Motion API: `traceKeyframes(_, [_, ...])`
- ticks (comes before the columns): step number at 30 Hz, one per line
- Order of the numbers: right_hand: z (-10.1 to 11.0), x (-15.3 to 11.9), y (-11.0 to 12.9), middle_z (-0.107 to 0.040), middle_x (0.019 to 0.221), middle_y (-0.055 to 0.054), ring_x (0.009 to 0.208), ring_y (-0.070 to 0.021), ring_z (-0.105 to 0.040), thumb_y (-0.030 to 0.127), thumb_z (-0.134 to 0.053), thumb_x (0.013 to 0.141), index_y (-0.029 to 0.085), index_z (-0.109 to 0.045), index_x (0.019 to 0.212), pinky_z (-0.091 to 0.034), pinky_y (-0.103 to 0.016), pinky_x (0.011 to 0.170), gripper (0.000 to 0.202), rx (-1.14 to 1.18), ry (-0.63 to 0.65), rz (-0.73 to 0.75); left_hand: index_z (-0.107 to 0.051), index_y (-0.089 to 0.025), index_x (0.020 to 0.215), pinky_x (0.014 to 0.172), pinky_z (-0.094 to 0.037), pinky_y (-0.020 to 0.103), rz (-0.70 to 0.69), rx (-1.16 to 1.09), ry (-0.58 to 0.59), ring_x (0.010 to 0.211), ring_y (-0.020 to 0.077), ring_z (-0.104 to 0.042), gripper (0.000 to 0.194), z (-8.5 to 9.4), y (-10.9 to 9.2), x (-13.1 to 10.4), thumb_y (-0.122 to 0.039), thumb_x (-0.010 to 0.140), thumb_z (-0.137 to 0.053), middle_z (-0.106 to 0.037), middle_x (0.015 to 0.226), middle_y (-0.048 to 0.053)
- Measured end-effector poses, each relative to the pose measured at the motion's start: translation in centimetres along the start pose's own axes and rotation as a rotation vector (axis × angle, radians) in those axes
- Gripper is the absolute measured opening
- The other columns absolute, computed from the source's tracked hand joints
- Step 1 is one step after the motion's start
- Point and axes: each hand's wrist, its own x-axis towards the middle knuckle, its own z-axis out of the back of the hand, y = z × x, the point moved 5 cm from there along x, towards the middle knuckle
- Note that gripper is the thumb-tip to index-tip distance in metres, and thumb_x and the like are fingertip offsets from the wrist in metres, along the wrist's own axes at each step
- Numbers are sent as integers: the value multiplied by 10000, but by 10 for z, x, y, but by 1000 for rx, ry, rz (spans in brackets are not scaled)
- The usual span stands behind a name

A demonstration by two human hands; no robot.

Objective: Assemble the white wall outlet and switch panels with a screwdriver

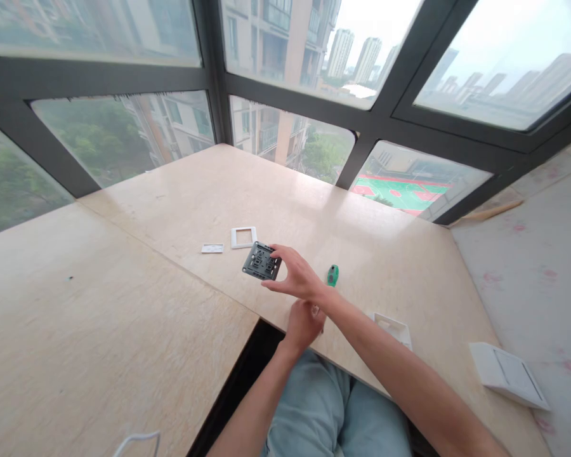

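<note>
My right hand [297,274] reaches across to the left and has a dark grey wall-socket plate [259,261] at its fingertips. The fingers touch the plate's right edge, while the thumb shows below it. The plate is tilted, its face of slots and clips turned up. My left hand [304,324] is closed just under the right wrist, near the front edge of the ledge; what it holds is mostly hidden. Past the right wrist lies a green-handled screwdriver [332,275], its shaft hidden behind the arm.
A white square frame [243,245] and a small white cover strip [212,249] lie beyond the plate. At right are a white open box [396,330], partly behind my forearm, and a white switch box [509,374] by the wall. A white cable [137,438] shows at lower left.
</note>
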Motion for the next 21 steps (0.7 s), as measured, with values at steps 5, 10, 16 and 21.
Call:
traceKeyframes(5, [43,-43,-1,-632,1375,-188,1266,-317,-611,376,-849,728,232,-600,1147,-515,-508,1027,509,60,-152,46,-686,-151,836,623,-484,288,-67,-24,-65,698,222,-675,129,4,-4,0,-126,825,-561,-700,717,59])
traceKeyframes(10, [78,-87,2,-655,1346,-228,1229,-331,-645,345,-849,731,205,-631,1147,-531,-515,1001,490,55,-242,62,-710,-164,820,755,-539,290,-139,-66,-38,839,218,-709,166,6,-7,1,-169,847,-546,-753,813,52])
traceKeyframes(16, [109,-131,9,-677,1319,-215,1238,-325,-648,323,-850,737,215,-628,1186,-522,-512,1030,513,18,-347,67,-646,-170,637,682,-530,295,-112,-25,-75,687,210,-650,174,9,-4,4,-252,774,-577,-679,610,20])
traceKeyframes(21, [133,-165,7,-678,1320,-191,1234,-323,-650,315,-837,741,242,-622,1190,-545,-502,997,502,4,-397,13,-707,-166,783,711,-541,295,-125,-45,-109,738,199,-675,240,14,-12,4,-359,829,-573,-751,795,51])
